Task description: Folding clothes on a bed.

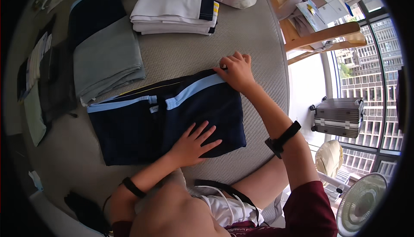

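Head view: from where I stand, one navy garment [172, 127] with light-blue stripes lies folded on the grey woven mat [261, 137]. The left hand [194, 145] rests flat on it, fingers spread, gripping nothing; the right hand [237, 72] curls at its top right corner, and I can't tell whether it pinches cloth. Beyond sits one white stack [170, 10], layers hard to count. The maroon shirt [311, 211] bears print too small to read.
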Available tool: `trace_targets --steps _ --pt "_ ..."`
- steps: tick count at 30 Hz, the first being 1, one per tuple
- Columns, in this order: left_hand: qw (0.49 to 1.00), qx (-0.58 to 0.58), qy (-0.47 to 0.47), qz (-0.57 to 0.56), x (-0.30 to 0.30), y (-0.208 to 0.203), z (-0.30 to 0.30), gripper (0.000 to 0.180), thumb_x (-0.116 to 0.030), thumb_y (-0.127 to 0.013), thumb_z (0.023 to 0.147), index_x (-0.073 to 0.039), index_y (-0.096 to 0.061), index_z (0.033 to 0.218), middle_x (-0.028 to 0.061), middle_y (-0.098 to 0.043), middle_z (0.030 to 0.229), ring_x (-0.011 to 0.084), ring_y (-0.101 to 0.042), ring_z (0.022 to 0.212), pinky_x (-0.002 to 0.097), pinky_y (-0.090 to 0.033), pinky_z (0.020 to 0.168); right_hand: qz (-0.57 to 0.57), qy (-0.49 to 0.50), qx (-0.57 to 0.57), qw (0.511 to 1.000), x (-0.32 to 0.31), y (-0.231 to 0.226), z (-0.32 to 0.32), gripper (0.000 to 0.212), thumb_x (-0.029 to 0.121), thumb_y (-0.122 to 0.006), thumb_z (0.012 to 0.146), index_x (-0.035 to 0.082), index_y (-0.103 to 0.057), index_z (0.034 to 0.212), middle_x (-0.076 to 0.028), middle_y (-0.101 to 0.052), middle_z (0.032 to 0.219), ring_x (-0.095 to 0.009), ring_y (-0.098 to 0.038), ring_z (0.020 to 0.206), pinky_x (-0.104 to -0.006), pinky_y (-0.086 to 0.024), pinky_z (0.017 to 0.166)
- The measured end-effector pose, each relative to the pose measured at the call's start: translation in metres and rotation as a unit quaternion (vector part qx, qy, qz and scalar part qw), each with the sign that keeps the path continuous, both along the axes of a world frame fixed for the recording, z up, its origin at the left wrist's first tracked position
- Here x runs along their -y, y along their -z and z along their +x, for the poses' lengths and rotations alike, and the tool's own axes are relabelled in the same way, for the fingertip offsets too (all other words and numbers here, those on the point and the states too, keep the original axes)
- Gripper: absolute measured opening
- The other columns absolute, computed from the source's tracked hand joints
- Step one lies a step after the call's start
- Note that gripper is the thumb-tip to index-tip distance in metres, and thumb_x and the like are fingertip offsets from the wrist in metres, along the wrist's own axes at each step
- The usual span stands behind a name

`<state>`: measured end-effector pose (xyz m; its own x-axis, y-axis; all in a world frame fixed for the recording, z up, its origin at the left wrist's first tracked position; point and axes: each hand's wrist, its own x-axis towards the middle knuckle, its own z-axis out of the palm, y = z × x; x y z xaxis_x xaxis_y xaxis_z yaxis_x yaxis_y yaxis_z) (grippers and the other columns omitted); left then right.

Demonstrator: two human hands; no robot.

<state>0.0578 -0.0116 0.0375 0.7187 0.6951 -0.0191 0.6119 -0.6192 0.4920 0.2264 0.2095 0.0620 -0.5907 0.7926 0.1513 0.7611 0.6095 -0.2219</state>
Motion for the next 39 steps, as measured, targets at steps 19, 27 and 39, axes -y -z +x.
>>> trace_targets --steps 19,27,39 --pt "0.981 0.125 -0.080 0.128 0.019 0.013 0.002 0.021 -0.015 -0.069 0.063 -0.010 -0.049 0.068 0.0040 -0.044 0.072 0.0206 -0.048 0.070 0.0334 -0.040 0.060 -0.052 -0.197 0.067 0.977 0.183 -0.004 0.085 0.023 0.018 -0.069 0.063 0.012 -0.054 0.079 -0.001 -0.046 0.078 -0.019 -0.047 0.076 -0.0331 -0.037 0.068" --pt "0.979 0.091 -0.053 0.173 0.030 0.016 0.003 0.013 -0.012 -0.060 0.063 -0.013 -0.047 0.063 0.0005 -0.043 0.066 0.0160 -0.048 0.066 0.0267 -0.039 0.053 0.022 -0.241 0.000 0.970 0.178 -0.004 0.095 0.010 0.016 -0.060 0.067 0.014 -0.056 0.076 -0.001 -0.044 0.076 -0.017 -0.047 0.077 -0.0314 -0.039 0.065" --pt "0.909 0.296 -0.294 0.004 0.032 -0.038 -0.043 0.004 -0.002 -0.060 0.076 -0.004 -0.061 0.080 0.0080 -0.057 0.080 0.0259 -0.056 0.079 0.0351 -0.046 0.071 -0.172 -0.148 0.019 0.974 0.181 -0.037 0.060 0.022 0.023 -0.069 0.070 0.012 -0.059 0.086 -0.006 -0.048 0.087 -0.023 -0.048 0.083 -0.0409 -0.038 0.077"
